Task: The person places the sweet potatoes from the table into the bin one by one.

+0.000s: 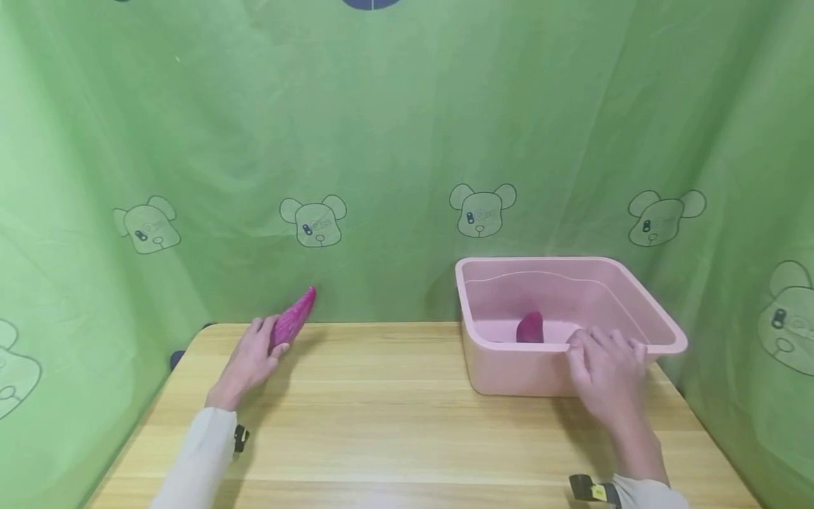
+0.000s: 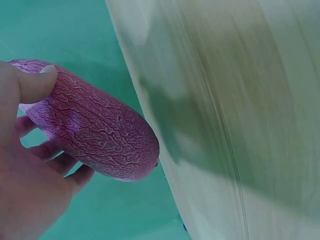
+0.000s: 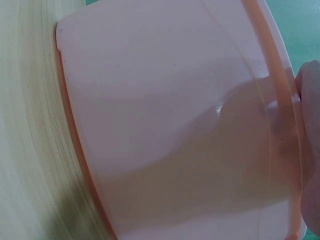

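My left hand (image 1: 250,362) holds a magenta, wrinkled, sweet-potato-shaped object (image 1: 295,320) over the back left of the table, its tapered end pointing up and away. In the left wrist view the thumb lies on one side of the object (image 2: 102,127) and the fingers on the other; its rounded end faces the table. On the right stands a pink plastic bin (image 1: 521,371). The fingers of my right hand (image 1: 607,375) curl over its near rim. Inside the bin a second magenta piece (image 1: 530,329) shows its pointed top; its lower part is behind the near wall.
The light wooden table (image 1: 369,417) ends at the back against a green curtain (image 1: 381,141) printed with bear heads. More curtain hangs along both sides. The right wrist view is mostly filled by the outer wall of the bin (image 3: 150,115).
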The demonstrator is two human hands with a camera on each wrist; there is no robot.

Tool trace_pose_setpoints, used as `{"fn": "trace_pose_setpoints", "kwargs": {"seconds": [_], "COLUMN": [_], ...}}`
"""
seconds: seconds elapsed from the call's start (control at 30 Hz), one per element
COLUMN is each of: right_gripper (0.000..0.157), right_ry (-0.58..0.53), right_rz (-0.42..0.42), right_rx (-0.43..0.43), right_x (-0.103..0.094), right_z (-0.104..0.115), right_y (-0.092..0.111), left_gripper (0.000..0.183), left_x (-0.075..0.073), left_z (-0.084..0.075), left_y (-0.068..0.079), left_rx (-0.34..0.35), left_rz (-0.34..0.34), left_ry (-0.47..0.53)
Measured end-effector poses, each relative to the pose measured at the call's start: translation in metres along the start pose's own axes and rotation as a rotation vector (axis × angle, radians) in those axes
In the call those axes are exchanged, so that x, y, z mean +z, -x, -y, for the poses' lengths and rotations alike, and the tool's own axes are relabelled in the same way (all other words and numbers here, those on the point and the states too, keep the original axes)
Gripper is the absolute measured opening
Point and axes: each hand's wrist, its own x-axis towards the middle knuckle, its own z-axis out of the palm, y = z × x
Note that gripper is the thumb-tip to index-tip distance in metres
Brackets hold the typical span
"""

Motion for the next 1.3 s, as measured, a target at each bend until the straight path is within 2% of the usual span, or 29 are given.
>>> {"fn": "trace_pose_setpoints", "kwargs": {"seconds": [0.23, 0.67, 1.0, 1.3], "right_gripper": [0.022, 0.022, 0.023, 0.023], "right_ry": [-0.010, -0.010, 0.001, -0.001], "right_rz": [-0.004, -0.012, 0.001, -0.002], "right_rx": [-0.003, -0.008, 0.001, 0.002], "right_x": [-0.001, 0.001, -0.001, 0.000], "right_z": [0.001, 0.000, 0.000, 0.000], "right_y": [0.000, 0.000, 0.001, 0.000], "left_gripper": [0.064, 0.063, 0.067, 0.066], "left_x": [-0.003, -0.003, -0.005, -0.011], "left_z": [-0.005, -0.010, -0.018, -0.027], "left_y": [0.004, 0.011, 0.014, 0.016], "left_rx": [-0.030, -0.048, -0.017, -0.052], "left_rz": [-0.038, -0.088, -0.181, -0.214], "left_ry": [0.091, 0.193, 0.229, 0.277]}}
